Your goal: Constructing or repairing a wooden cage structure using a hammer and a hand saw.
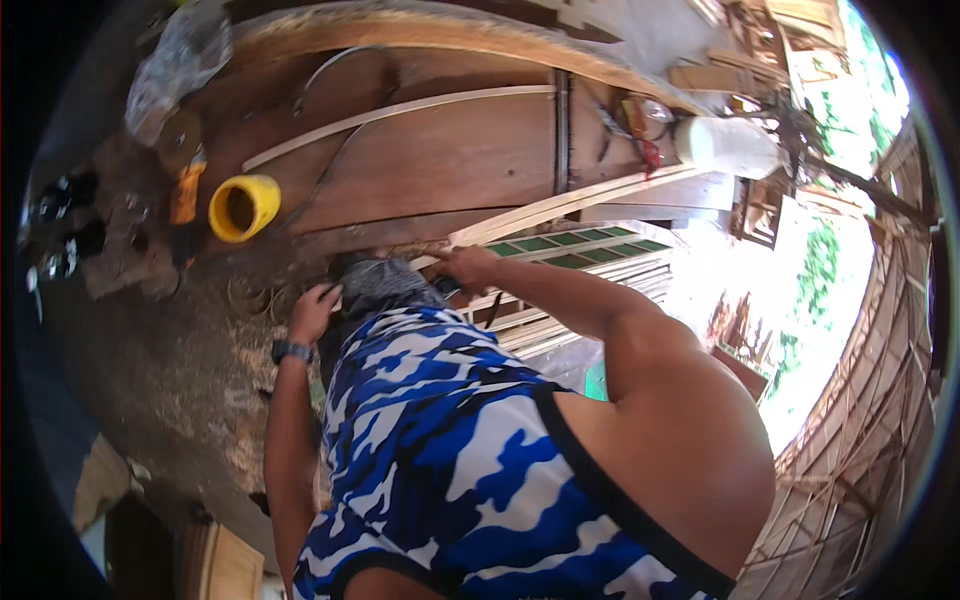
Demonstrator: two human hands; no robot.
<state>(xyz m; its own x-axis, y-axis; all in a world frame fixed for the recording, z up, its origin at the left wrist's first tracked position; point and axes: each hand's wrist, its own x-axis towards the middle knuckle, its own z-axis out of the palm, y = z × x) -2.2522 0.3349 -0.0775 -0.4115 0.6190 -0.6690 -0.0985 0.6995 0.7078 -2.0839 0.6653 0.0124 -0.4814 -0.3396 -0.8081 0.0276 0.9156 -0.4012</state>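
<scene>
My left hand (314, 312), with a dark watch on its wrist, is beside my left hip. Its fingers are curled around something small and dark that I cannot make out. My right hand (470, 269) reaches across to the near end of a pale wooden plank (570, 205) on the workbench. The fingers of that hand are bent and closed; what they hold, if anything, is too small to tell. Between the two hands lies the grey cloth (385, 283) of my shorts, below a blue and white camouflage top.
On the brown bench (430, 150) are a long thin wooden strip (400, 112), a yellow cup-shaped container (244, 208) and an orange-and-black power tool (186, 200). A whitish plastic jug (728, 147) stands at the far right. Slatted frames with green panels (590, 245) lie right of me.
</scene>
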